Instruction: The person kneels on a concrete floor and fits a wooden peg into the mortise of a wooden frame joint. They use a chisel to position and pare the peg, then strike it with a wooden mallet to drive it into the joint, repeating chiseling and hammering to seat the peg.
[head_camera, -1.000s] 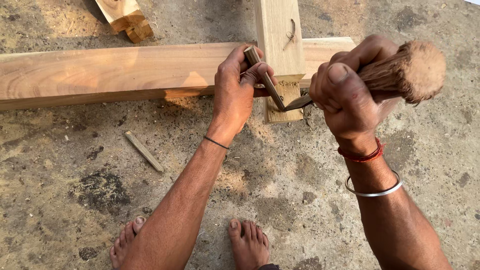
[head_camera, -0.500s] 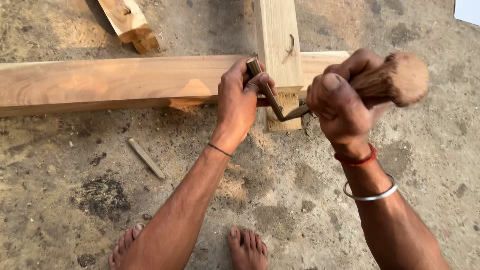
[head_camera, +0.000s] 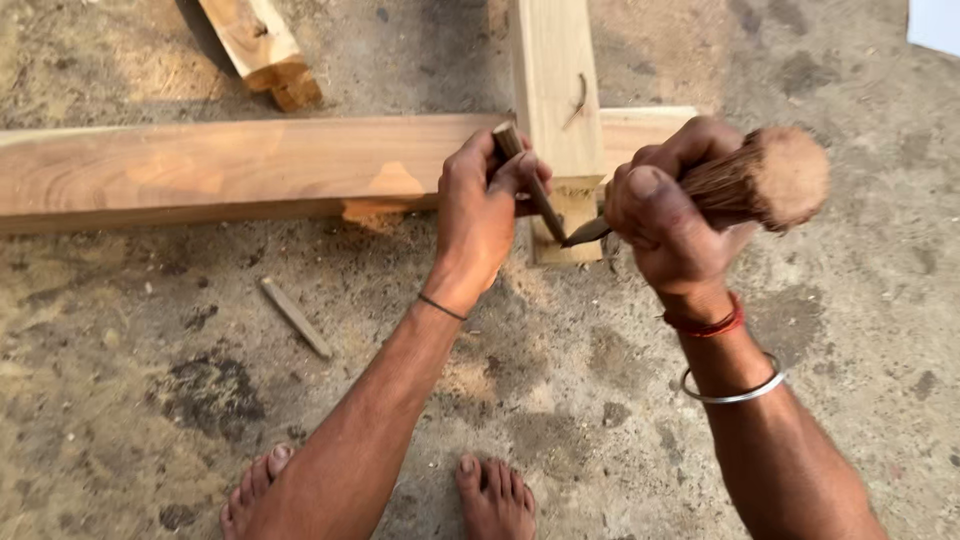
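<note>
Head view: left hand (head_camera: 480, 215) wraps its fingers around a chisel (head_camera: 530, 185) set at the near edge of the upright plank (head_camera: 555, 90) crossing the long beam (head_camera: 220, 165). Right hand (head_camera: 665, 215) fingers grip a wooden mallet (head_camera: 765, 180) just beside it. Open concrete floor (head_camera: 150, 400) lies nearer.

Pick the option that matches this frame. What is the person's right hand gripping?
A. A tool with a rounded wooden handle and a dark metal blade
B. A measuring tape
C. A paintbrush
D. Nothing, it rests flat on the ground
A. The right hand is closed around a chisel-like tool whose rounded wooden handle sticks out past the fist, its dark blade pointing at the end of the upright plank.
</note>
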